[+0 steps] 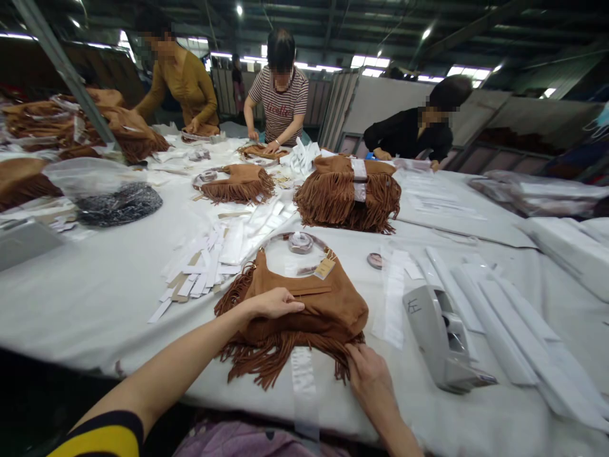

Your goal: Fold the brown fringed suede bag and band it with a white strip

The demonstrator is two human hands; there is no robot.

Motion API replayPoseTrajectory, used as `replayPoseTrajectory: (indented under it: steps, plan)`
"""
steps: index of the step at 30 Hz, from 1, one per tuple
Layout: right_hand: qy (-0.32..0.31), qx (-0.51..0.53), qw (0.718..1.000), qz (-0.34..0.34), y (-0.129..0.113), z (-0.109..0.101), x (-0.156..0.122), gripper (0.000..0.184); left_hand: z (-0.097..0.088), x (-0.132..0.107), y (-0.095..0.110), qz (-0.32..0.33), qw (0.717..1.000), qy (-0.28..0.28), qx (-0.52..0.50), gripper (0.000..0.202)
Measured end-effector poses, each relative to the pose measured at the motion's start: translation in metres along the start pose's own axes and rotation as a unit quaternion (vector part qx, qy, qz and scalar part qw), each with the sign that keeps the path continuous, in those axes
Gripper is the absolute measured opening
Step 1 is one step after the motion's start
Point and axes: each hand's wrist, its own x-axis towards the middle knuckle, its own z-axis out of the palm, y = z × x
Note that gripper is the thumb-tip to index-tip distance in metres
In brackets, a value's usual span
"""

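A brown suede fringed handbag (314, 298) lies on the white-covered table right in front of me. Its wrapped handle loop (272, 240) points away, and a tan hang tag (325, 267) is attached near the handle's right end. My left hand (276, 303) rests on the front of the bag below the zip line, its fingers curled and pressed together at the leather. At the bag's lower right corner, my right hand (368, 368) grips the edge where the fringe hangs; some fingertips are hidden. A white paper strip (304, 381) sticks out from beneath the fringe.
A grey tape dispenser (442, 336) stands at right beside long white strips (495, 317). Cut paper pieces (200, 273) lie at left. Beyond are stacked fringed bags (349, 193), another bag (238, 184) and a clear plastic bag (118, 197). Several co-workers (280, 95) work across the table.
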Motion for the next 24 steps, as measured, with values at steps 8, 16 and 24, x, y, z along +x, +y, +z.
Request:
replayPoseTrajectory:
  steps: [8,16,24]
  plan:
    - [0.039,0.092,0.995,-0.018,-0.049,-0.009,0.014,0.021,0.006,-0.006,0.002,0.009,0.999,0.027,0.015,0.054]
    - [-0.003,0.151,0.988,0.025,-0.063,0.012,0.01,0.019,0.037,-0.031,0.011,0.065,0.968,0.134,0.201,0.047]
    - [0.071,0.095,0.992,-0.046,-0.051,-0.003,0.035,0.036,0.014,-0.014,0.006,0.009,0.994,0.077,0.074,0.047]
